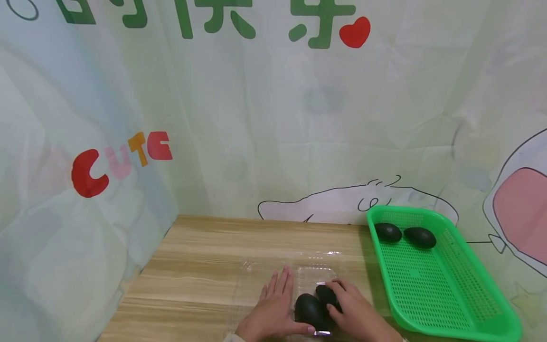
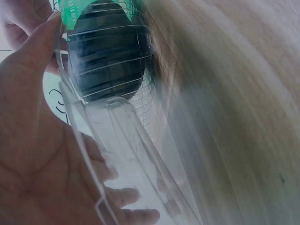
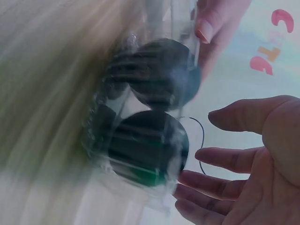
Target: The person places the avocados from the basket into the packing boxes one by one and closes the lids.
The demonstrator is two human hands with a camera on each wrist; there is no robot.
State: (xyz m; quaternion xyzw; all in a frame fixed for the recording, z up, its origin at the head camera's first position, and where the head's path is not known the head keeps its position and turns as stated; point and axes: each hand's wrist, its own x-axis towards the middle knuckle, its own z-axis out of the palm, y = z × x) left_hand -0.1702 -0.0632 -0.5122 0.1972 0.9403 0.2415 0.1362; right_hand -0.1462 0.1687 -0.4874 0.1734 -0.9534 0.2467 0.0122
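- Towards the near edge of the wood-grained worktop, two near-black, egg-shaped fruits are held side by side in a clear, moulded plastic container.
- Beneath the left hand, the clear plastic is pressed lightly; its fingers are straight and slightly spread, the thumb is stretched out beside the nearer fruit, and nothing is gripped.
- Beside the farther fruit, the right hand is placed with its fingers loosely bent; in the right wrist view a gap is seen between thumb and fingers, and no fruit is held in it.
- To the right, a bright green, perforated plastic basket is set, with two more dark, oval fruits lodged near its far end.
- Behind the worktop, a pale printed cloth is hung, marked with green characters, a red heart and the coloured word "CUTE".
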